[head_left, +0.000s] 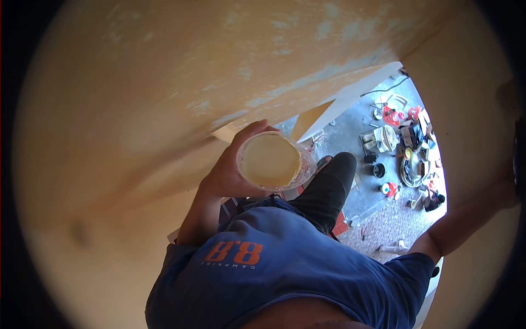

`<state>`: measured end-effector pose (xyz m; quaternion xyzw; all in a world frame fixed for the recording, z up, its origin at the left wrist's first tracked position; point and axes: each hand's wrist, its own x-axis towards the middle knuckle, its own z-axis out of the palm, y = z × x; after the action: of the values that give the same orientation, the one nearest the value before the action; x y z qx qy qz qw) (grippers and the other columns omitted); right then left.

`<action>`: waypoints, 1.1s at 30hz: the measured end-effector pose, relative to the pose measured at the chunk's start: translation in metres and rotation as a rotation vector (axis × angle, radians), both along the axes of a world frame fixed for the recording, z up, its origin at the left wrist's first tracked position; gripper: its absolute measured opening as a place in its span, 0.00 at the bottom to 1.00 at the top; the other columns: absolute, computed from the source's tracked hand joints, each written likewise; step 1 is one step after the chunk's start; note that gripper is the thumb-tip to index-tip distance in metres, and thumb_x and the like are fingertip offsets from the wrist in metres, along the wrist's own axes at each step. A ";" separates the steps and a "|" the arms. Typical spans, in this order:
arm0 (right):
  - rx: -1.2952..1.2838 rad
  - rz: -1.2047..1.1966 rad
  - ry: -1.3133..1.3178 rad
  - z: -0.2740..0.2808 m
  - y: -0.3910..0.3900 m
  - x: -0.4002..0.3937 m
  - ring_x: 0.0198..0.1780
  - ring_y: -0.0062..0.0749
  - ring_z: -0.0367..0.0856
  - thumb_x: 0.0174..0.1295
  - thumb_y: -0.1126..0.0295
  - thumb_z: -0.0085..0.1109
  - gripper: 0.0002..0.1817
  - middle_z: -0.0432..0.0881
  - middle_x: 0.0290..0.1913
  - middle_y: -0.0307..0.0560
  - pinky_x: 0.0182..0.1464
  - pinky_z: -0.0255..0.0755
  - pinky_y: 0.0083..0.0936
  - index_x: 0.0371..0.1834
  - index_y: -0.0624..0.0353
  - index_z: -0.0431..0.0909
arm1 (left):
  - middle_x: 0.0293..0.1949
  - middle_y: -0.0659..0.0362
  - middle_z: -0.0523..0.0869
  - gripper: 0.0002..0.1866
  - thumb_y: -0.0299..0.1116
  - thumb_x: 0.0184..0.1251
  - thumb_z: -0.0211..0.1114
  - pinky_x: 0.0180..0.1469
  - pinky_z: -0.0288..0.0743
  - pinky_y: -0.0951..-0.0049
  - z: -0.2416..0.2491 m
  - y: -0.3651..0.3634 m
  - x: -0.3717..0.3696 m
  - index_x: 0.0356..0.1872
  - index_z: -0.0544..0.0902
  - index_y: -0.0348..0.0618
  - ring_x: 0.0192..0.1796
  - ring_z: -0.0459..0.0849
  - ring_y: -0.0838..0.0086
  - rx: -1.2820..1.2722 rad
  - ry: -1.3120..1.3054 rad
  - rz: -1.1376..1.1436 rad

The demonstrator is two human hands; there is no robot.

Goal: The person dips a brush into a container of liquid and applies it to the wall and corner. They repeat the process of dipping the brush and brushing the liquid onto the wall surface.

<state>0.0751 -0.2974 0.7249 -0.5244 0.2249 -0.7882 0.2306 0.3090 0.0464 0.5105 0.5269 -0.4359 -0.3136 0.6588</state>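
Note:
My left hand [219, 172] is wrapped round a clear plastic tub [308, 164] and holds it upright in front of my chest. Pale cream paint [269, 160] fills much of the tub, with smears along its rim. Beside and above this hand rises a cream-coloured wall [137, 137] with whitish patches. Out to the right stretches my right forearm [466, 225], close to another cream surface [476, 120]. A dark shape [519, 159] shows at its far end by the frame's edge, too dim to make out. My right hand itself lies beyond the visible picture.
Far below lies a grey floor [345, 131] with buckets, bags and tools scattered on it. A black bucket [378, 170] and a whitish covered container [383, 138] stand among them. My dark-trousered leg [326, 192] is bent under the tub, near reddish pieces [341, 223].

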 end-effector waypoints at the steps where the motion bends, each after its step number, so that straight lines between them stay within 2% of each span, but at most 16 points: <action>1: 0.002 0.012 -0.007 0.000 -0.001 0.000 0.39 0.44 0.81 0.62 0.71 0.55 0.13 0.75 0.37 0.55 0.44 0.79 0.33 0.45 0.65 0.65 | 0.61 0.52 0.71 0.59 0.28 0.27 0.83 0.65 0.61 0.64 -0.002 0.000 0.000 0.68 0.57 0.43 0.64 0.69 0.65 0.002 -0.007 0.012; 4: 0.090 -0.016 -0.027 -0.004 -0.029 -0.023 0.38 0.44 0.80 0.62 0.72 0.56 0.12 0.75 0.38 0.54 0.44 0.79 0.34 0.44 0.65 0.65 | 0.60 0.51 0.71 0.59 0.30 0.27 0.83 0.65 0.61 0.64 -0.003 0.007 -0.002 0.68 0.57 0.42 0.64 0.69 0.64 0.015 -0.076 0.037; 6: -0.596 0.663 0.375 -0.011 -0.058 -0.041 0.37 0.43 0.80 0.62 0.73 0.56 0.12 0.75 0.37 0.53 0.43 0.78 0.33 0.43 0.65 0.65 | 0.61 0.51 0.71 0.59 0.30 0.29 0.83 0.65 0.61 0.64 -0.003 0.008 0.002 0.68 0.56 0.42 0.64 0.69 0.64 0.007 -0.137 0.019; 7: -0.595 0.673 0.375 -0.007 -0.041 -0.025 0.37 0.43 0.80 0.62 0.73 0.56 0.12 0.75 0.37 0.53 0.43 0.78 0.33 0.43 0.65 0.65 | 0.61 0.51 0.71 0.59 0.30 0.29 0.83 0.65 0.61 0.64 -0.003 0.009 0.002 0.68 0.56 0.42 0.64 0.69 0.64 0.009 -0.133 0.027; 9: 0.021 -0.027 -0.023 0.000 -0.002 0.007 0.37 0.42 0.80 0.62 0.72 0.56 0.13 0.76 0.38 0.53 0.43 0.79 0.32 0.44 0.64 0.66 | 0.61 0.50 0.71 0.58 0.31 0.30 0.83 0.64 0.61 0.65 -0.005 0.011 0.002 0.68 0.56 0.41 0.64 0.69 0.64 -0.043 -0.114 0.001; 10: 0.023 -0.028 -0.014 -0.004 -0.014 -0.005 0.37 0.42 0.80 0.62 0.72 0.56 0.13 0.76 0.38 0.53 0.43 0.79 0.32 0.44 0.64 0.66 | 0.61 0.50 0.71 0.58 0.31 0.30 0.83 0.64 0.61 0.65 -0.006 0.011 0.001 0.68 0.56 0.41 0.64 0.69 0.64 -0.041 -0.105 0.001; 12: -0.462 0.798 0.398 -0.020 -0.059 -0.053 0.43 0.44 0.80 0.62 0.70 0.56 0.13 0.74 0.43 0.55 0.46 0.78 0.33 0.45 0.62 0.66 | 0.61 0.50 0.71 0.58 0.31 0.30 0.83 0.64 0.62 0.65 -0.005 0.008 0.001 0.68 0.56 0.41 0.64 0.69 0.64 -0.057 -0.128 0.024; 13: -0.460 0.796 0.406 -0.034 -0.070 -0.073 0.43 0.44 0.80 0.62 0.70 0.56 0.13 0.74 0.43 0.55 0.46 0.78 0.33 0.45 0.62 0.66 | 0.61 0.50 0.71 0.58 0.31 0.30 0.83 0.64 0.62 0.65 -0.006 0.006 0.001 0.68 0.56 0.41 0.64 0.69 0.64 -0.059 -0.121 0.020; 15: -0.219 0.668 0.305 -0.080 -0.083 -0.115 0.48 0.42 0.78 0.64 0.67 0.50 0.15 0.75 0.46 0.57 0.53 0.74 0.37 0.49 0.65 0.70 | 0.61 0.48 0.69 0.62 0.29 0.27 0.84 0.61 0.66 0.63 -0.008 0.003 -0.001 0.69 0.53 0.47 0.62 0.71 0.63 -0.018 -0.212 0.003; 17: -0.096 0.593 0.256 -0.115 -0.061 -0.115 0.50 0.41 0.77 0.65 0.66 0.47 0.17 0.76 0.48 0.58 0.57 0.72 0.39 0.50 0.67 0.71 | 0.61 0.48 0.69 0.61 0.28 0.27 0.84 0.61 0.66 0.64 -0.012 -0.003 -0.004 0.69 0.54 0.47 0.62 0.71 0.63 -0.009 -0.220 -0.005; 19: -0.198 0.666 0.252 -0.139 0.018 -0.058 0.52 0.40 0.75 0.64 0.61 0.53 0.17 0.75 0.48 0.50 0.60 0.67 0.40 0.48 0.63 0.72 | 0.61 0.48 0.69 0.60 0.28 0.28 0.84 0.61 0.66 0.64 -0.017 -0.008 -0.008 0.69 0.54 0.47 0.62 0.71 0.63 0.003 -0.229 -0.013; 20: -0.116 0.829 0.146 -0.153 0.042 -0.045 0.56 0.40 0.72 0.63 0.63 0.55 0.17 0.73 0.50 0.47 0.60 0.67 0.39 0.50 0.60 0.71 | 0.61 0.48 0.69 0.59 0.28 0.29 0.83 0.61 0.66 0.64 -0.021 -0.011 -0.009 0.69 0.55 0.46 0.62 0.71 0.63 0.022 -0.262 0.001; 22: -0.097 0.933 0.199 -0.172 0.078 -0.025 0.59 0.41 0.71 0.62 0.62 0.58 0.17 0.72 0.52 0.45 0.61 0.68 0.41 0.46 0.61 0.68 | 0.61 0.48 0.70 0.59 0.28 0.30 0.83 0.61 0.66 0.63 -0.024 -0.015 -0.014 0.68 0.55 0.46 0.62 0.71 0.63 0.044 -0.295 0.013; 25: 0.029 1.154 0.135 -0.176 0.112 0.002 0.47 0.40 0.80 0.56 0.64 0.65 0.20 0.78 0.43 0.54 0.51 0.76 0.37 0.44 0.64 0.68 | 0.60 0.50 0.70 0.56 0.31 0.29 0.82 0.64 0.63 0.64 -0.023 -0.014 -0.019 0.67 0.58 0.46 0.63 0.70 0.59 0.104 -0.279 0.042; 28: 0.047 1.064 0.277 -0.180 0.125 0.009 0.36 0.48 0.84 0.52 0.65 0.69 0.19 0.82 0.36 0.63 0.42 0.79 0.41 0.40 0.67 0.74 | 0.60 0.50 0.70 0.55 0.30 0.30 0.81 0.64 0.63 0.64 -0.023 -0.012 -0.018 0.67 0.59 0.47 0.63 0.70 0.59 0.133 -0.293 0.035; 33: -0.125 1.318 0.487 -0.153 0.131 0.031 0.37 0.52 0.84 0.50 0.68 0.70 0.16 0.82 0.37 0.68 0.39 0.79 0.41 0.37 0.67 0.76 | 0.60 0.51 0.72 0.54 0.29 0.34 0.81 0.64 0.64 0.64 -0.024 -0.005 -0.018 0.67 0.57 0.45 0.62 0.71 0.64 0.145 -0.321 0.004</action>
<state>0.1062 -0.1660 0.5724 -0.7252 -0.1401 -0.3559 0.5725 0.2906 0.0419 0.4867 0.6173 -0.5106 -0.2549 0.5416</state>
